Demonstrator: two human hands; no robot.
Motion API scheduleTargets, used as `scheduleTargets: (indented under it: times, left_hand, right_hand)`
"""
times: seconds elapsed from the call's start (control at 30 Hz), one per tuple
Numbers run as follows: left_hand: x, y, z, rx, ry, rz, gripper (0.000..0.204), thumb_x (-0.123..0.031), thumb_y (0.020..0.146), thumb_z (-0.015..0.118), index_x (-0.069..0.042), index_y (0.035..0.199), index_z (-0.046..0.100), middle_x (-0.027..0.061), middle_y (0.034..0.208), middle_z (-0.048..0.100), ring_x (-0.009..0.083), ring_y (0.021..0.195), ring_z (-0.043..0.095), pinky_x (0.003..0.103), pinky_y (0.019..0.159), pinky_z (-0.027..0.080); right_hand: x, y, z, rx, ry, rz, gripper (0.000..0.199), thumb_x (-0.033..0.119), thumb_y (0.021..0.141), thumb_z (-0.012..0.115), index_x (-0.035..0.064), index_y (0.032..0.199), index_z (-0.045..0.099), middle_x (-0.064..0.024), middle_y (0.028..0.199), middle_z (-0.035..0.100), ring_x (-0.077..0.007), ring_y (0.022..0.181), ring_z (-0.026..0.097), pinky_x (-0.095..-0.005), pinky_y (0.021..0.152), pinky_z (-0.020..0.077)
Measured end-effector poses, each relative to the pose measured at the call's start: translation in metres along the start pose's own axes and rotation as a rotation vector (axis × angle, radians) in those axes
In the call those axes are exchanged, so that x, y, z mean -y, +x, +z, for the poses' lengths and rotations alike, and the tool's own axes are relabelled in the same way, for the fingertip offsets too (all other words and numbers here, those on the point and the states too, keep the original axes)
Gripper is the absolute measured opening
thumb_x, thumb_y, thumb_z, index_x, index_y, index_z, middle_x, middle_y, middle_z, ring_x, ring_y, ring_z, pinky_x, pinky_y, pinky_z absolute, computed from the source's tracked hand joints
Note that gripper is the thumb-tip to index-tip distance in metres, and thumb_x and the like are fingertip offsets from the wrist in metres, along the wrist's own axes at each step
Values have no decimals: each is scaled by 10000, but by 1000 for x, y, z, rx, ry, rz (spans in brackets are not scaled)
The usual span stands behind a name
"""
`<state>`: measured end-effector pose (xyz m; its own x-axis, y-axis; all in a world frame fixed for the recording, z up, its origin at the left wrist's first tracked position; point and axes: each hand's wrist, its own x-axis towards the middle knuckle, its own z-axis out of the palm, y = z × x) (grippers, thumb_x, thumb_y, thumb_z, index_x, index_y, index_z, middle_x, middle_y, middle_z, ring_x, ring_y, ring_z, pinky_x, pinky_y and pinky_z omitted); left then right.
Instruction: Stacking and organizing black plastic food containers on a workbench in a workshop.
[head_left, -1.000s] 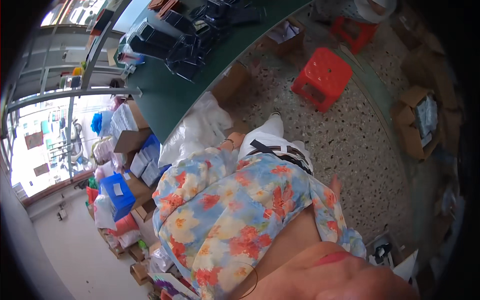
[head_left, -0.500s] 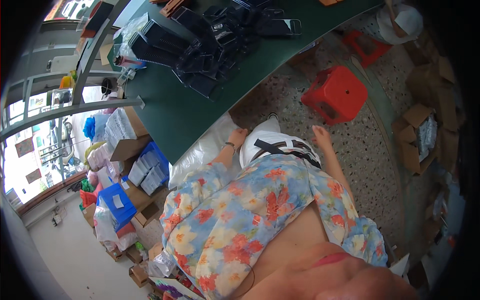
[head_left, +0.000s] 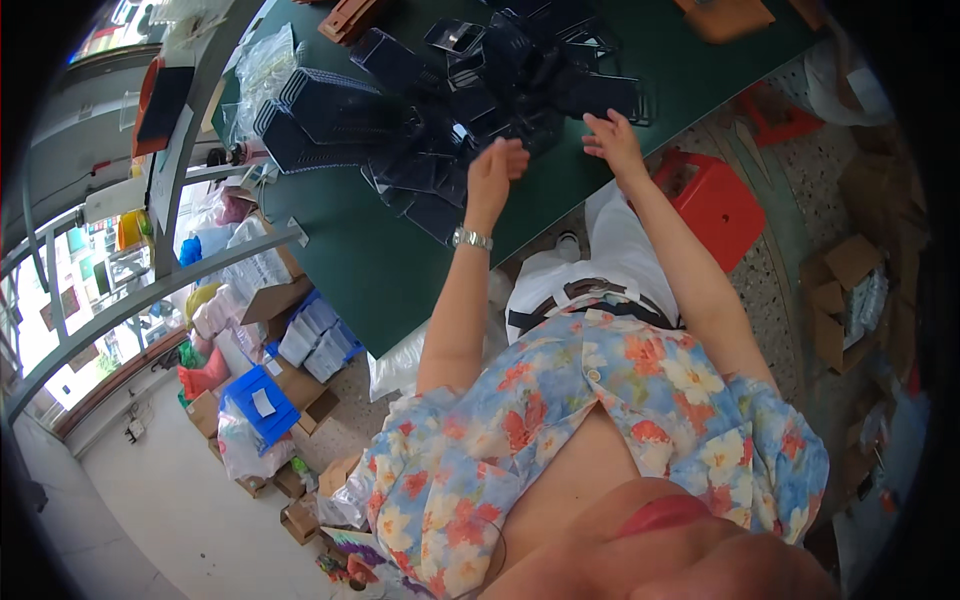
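Head view: a pile of dark plastic trays [head_left: 480, 105] lies on the green table [head_left: 340, 265], its pieces overlapping at mixed angles. Nested stacks [head_left: 345, 108] lean at its left side. Hazard: interlocked rims could drag neighbouring trays if one piece were pulled sideways. A push against the leaning stacks could fan them out.

The left hand [head_left: 496, 168] is at the near side of the pile, fingers loosely bent, no object gripped. The right hand [head_left: 612, 145] is just below the right-end tray [head_left: 600, 97], fingers parted and holding nothing. Contact with the trays cannot be confirmed for either hand. Hazard: a thin-walled tray could flex or crack if pinched hard at one corner. The wristwatch [head_left: 472, 238] on the left wrist could snag a rim if that arm reached deep into the pile.

The near-side tray [head_left: 430, 218] lies towards the table edge; a forearm sweep could knock it off. A clear plastic bag [head_left: 268, 75] lies beside the nested stacks and could be caught under sliding pieces. On the floor, a red stool [head_left: 725, 215] stands near the table; a sidestep to the right could strike it.
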<state>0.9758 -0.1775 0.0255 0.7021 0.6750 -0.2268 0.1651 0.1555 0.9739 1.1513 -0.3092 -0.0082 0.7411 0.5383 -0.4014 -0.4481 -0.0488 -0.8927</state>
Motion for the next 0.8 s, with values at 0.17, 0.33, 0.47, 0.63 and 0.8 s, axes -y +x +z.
scheduleTargets:
  times: [0.17,0.33,0.47,0.63,0.8]
  left_hand:
    - [-50,72,-17,-249,360,381,405,-300,986,423,22,1006,669,131,909,697,189,864,656,290,769,493]
    - [-48,120,-19,-192,734,342,494,-405,973,372,-21,1036,676,172,968,683,295,930,649,342,815,484]
    - [-27,158,-17,46,949,266,634,-497,970,229,-42,1007,669,190,929,668,407,1023,562,564,1089,134]
    - [10,147,7,108,991,269,633,-490,973,232,-31,998,667,211,977,632,394,1021,548,517,1067,237]
    - [22,55,10,33,762,118,653,-527,961,253,-25,1058,659,241,1007,618,404,1023,547,425,903,407]
  right_hand:
    - [-22,6,18,-80,-153,38,1103,385,651,837,-79,1404,178,-239,1346,383,-185,906,592,-278,709,526]
    - [-56,-43,33,-112,-434,-84,1111,388,626,854,-91,1386,200,-263,1281,398,-194,818,609,-293,725,520]
    - [-40,-55,37,-60,-435,26,1148,403,615,848,-86,1388,154,-302,1312,301,-377,1194,404,-393,994,383]
    - [-38,-68,44,-76,-421,45,1129,381,618,851,-62,1393,159,-289,1299,307,-386,1190,391,-411,1021,349]
    - [-53,-128,62,-116,-368,68,894,195,712,742,-32,1392,209,-287,1287,351,-406,1191,402,-417,1022,347]
